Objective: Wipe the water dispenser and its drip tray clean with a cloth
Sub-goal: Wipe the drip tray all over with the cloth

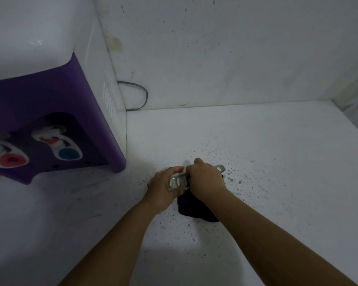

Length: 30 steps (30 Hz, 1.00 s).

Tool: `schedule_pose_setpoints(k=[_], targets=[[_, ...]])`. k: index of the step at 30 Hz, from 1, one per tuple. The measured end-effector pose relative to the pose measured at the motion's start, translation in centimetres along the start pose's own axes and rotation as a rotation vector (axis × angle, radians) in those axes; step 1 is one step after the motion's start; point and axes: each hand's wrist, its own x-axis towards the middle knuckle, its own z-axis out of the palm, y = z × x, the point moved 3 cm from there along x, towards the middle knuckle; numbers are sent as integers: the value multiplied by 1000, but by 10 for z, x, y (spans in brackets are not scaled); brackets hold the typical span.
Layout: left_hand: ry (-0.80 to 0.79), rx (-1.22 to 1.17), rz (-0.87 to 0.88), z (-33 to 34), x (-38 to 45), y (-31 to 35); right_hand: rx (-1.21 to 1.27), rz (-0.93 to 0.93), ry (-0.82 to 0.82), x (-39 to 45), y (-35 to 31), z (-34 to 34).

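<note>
The water dispenser (56, 104), white with a purple front and two taps, stands at the left. Its grey slotted drip tray (179, 181) is off the dispenser and held low over the white counter (267, 162). My left hand (163, 186) grips the tray's left end. My right hand (207, 179) is curled over the tray's middle, and a dark cloth (194, 209) hangs from under it. How the cloth is held is hidden by the hand.
A grey power cable (142, 96) loops along the wall behind the dispenser. Dark specks are scattered on the counter (236, 178) around my hands. The counter's right edge (349, 124) runs along the far right.
</note>
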Motion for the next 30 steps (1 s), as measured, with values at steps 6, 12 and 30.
schedule_pose_setpoints(k=[6,12,30], targets=[[-12,4,21,-1,1,-6,122,89,72,-15,7,10],[-38,9,13,-1,1,-4,117,91,72,-8,7,9],[126,-206,-64,-32,-18,-17,574,196,85,-5,11,10]])
